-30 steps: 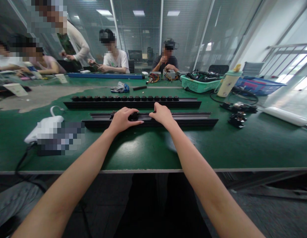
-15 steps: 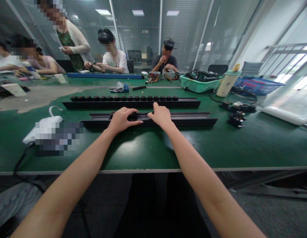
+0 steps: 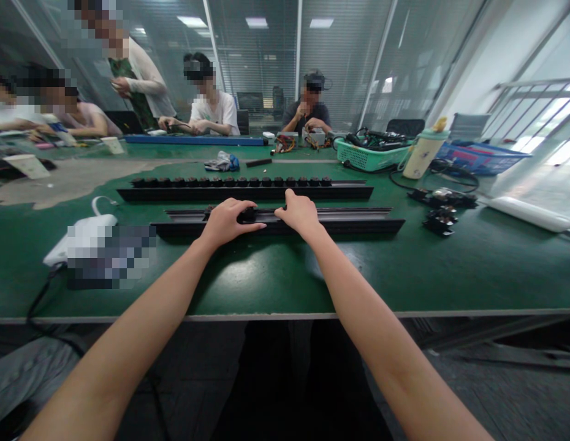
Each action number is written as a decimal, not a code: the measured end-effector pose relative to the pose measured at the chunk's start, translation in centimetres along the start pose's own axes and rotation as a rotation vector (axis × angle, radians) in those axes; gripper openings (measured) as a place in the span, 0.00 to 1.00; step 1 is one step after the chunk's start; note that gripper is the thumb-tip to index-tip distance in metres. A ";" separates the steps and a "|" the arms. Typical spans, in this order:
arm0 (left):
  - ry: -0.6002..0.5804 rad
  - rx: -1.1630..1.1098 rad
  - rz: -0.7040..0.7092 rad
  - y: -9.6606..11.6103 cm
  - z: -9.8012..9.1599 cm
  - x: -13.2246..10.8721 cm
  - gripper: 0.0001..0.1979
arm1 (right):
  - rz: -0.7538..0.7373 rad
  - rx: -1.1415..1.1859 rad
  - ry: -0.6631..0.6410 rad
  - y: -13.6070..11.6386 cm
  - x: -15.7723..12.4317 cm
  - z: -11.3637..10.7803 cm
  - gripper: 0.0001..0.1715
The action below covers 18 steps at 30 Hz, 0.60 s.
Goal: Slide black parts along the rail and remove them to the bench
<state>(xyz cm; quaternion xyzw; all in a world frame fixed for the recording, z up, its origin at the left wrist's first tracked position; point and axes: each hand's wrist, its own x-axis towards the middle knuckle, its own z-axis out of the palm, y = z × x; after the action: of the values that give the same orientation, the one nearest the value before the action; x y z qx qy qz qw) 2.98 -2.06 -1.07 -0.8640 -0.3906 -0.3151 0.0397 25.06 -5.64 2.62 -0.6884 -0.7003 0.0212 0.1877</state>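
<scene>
While hands (image 3: 228, 223) (image 3: 300, 214) touch rail (image 3: 353, 227), basket (image 3: 376, 161), cables (image 3: 380, 140) inside

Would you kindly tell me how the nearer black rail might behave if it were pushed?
The nearer black rail is probably stiff, its long edges running straight. Its angular sides make rolling unlikely. It may slide, as the green table looks smooth and glossy.

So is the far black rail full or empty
Mostly full: black parts line most of the far black rail, while bare channel shows at its right end.
</scene>
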 end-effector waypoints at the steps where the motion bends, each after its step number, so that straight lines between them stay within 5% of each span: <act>1: 0.001 0.002 0.001 0.0 0.0 0.0 0.33 | 0.000 0.000 -0.001 0.0 0.0 0.0 0.21; 18: 0.001 0.002 -0.008 0.0 0.0 0.0 0.32 | 0.003 0.008 -0.007 0.0 0.1 -0.1 0.20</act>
<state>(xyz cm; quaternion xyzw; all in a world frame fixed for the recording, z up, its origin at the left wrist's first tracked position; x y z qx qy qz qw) 3.01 -2.06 -1.09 -0.8622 -0.3944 -0.3153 0.0393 25.09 -5.60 2.68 -0.6888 -0.6997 0.0268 0.1878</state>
